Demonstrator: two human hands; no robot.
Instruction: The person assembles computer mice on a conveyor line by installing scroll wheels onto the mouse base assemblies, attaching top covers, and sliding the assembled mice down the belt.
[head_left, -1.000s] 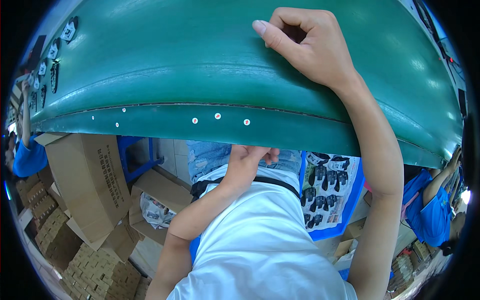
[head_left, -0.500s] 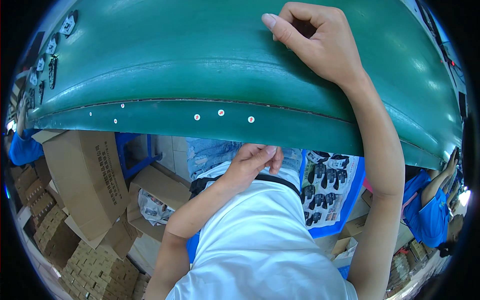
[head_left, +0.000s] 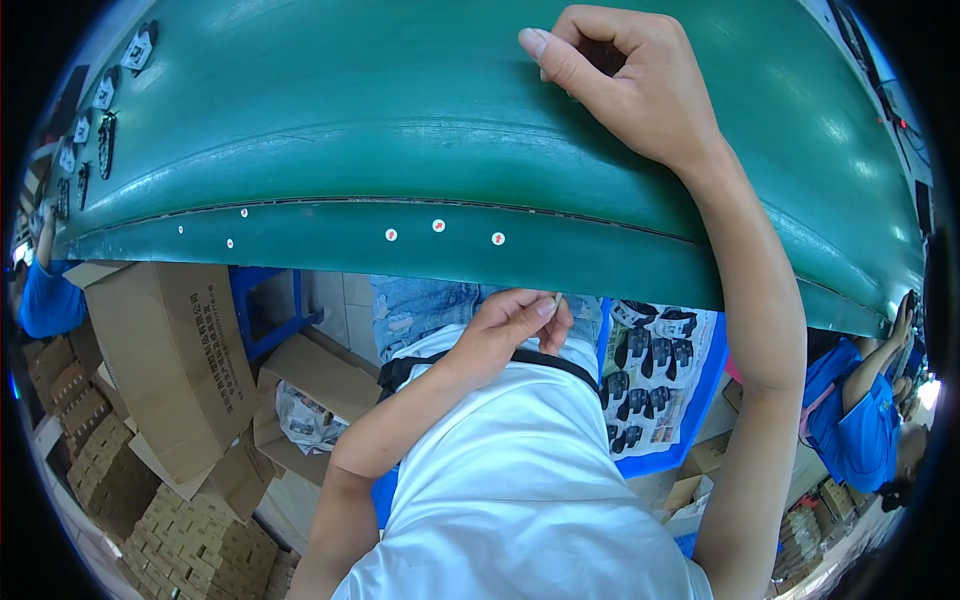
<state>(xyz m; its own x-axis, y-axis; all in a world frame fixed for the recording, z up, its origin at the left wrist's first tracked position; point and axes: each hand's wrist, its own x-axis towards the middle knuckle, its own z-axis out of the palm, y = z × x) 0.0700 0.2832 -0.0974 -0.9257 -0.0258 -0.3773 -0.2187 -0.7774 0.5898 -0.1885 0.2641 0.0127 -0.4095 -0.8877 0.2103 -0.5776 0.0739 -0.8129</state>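
My left hand is in front of my waist, just below the near edge of the green conveyor belt. Its thumb and forefinger are pinched together, and a tiny pale sliver shows at their tips, too small to name. My right hand lies on the belt at the upper right, loosely closed with the thumb laid forward. Nothing shows in its curl, though the fingertips are partly hidden. Between the two hands, several round white stickers with red marks sit along the green edge strip.
Black and white parts lie at the belt's far left. A blue tray of black parts on newspaper stands right of my lap. Cardboard boxes and a blue stool are at left. People in blue work at both sides.
My left hand has turned slightly, and the pale sliver now shows at its fingertips. My right hand has barely shifted to the left.
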